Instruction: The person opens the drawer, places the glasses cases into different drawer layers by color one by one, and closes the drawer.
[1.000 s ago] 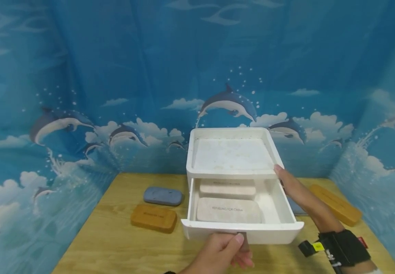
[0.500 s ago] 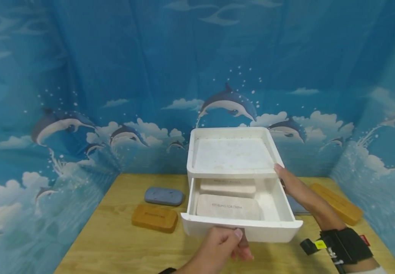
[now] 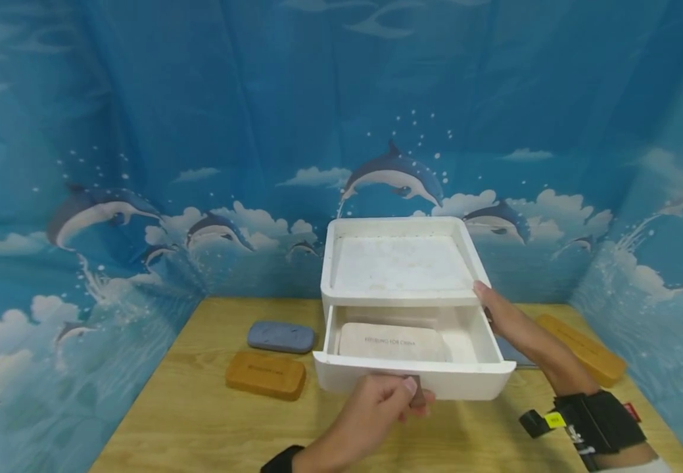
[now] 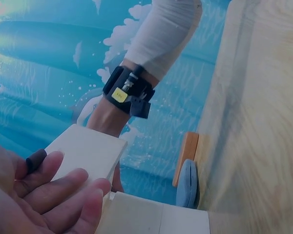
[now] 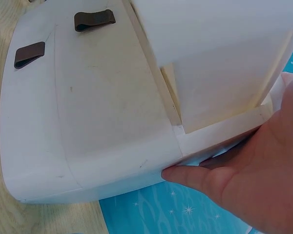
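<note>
A white drawer cabinet [image 3: 399,263] stands at the back of the wooden table [image 3: 199,420], with a shallow tray on top. Its drawer [image 3: 415,380] is partly pulled out and holds a beige case [image 3: 391,341] with printed lettering. My left hand [image 3: 385,404] pinches the brown tab handle [image 3: 419,396] on the drawer front; the tab [image 4: 36,160] also shows by my fingers [image 4: 63,187] in the left wrist view. My right hand [image 3: 495,309] rests with straight fingers against the cabinet's right side, and my palm [image 5: 256,187] lies against the cabinet wall [image 5: 112,107].
A blue-grey case [image 3: 281,336] and an orange-brown case [image 3: 265,374] lie left of the cabinet. Another orange-brown case [image 3: 580,348] lies at the right, beyond my right forearm. A blue dolphin-print backdrop [image 3: 140,164] closes in the table on three sides.
The drawer has slid part of the way into the cabinet with my left hand on its tab. The rear beige case is now hidden under the top. My right hand has stayed in place.
</note>
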Motion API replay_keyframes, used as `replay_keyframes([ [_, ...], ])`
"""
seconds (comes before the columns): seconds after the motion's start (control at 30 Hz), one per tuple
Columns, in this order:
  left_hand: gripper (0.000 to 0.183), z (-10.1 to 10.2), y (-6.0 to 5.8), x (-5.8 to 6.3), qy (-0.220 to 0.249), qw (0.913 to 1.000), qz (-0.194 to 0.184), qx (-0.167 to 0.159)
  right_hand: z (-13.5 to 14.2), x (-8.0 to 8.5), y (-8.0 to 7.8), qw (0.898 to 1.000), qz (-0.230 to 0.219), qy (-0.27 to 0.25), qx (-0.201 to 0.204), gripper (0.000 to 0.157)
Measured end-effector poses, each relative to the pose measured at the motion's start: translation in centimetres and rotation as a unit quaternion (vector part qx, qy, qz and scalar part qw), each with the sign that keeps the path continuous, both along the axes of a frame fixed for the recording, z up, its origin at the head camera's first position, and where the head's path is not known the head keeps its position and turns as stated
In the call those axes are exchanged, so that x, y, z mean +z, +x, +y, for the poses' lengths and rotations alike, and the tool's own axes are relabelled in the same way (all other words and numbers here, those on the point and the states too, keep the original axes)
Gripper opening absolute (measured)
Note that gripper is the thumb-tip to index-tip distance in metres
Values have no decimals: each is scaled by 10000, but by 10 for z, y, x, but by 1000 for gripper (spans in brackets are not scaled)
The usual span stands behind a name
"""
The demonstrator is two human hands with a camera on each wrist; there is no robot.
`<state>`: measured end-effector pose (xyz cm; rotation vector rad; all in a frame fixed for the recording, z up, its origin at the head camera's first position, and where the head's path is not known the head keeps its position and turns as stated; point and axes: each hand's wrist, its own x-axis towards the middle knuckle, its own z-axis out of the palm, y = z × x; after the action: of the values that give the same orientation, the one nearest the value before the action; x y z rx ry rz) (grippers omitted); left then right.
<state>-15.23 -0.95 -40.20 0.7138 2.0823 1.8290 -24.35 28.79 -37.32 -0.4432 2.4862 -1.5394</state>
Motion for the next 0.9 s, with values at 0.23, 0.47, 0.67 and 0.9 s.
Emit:
replay_keyframes([
  [0.23, 45, 1, -9, 2, -190, 9998, 10, 44, 0, 2, 0, 9997, -9, -121, 189, 61],
  [0.47, 44, 4, -16, 2, -189, 9996, 12, 198, 3, 1, 0, 9988, -216, -297, 330, 58],
  [0.67, 47, 8, -29, 2, -294, 9992, -7, 256, 5, -1, 2, 9979, -294, -372, 449, 58],
  [0.9, 51, 12, -44, 3, -334, 9990, -41, 293, 8, -1, 1, 9979, -79, -335, 550, 58],
])
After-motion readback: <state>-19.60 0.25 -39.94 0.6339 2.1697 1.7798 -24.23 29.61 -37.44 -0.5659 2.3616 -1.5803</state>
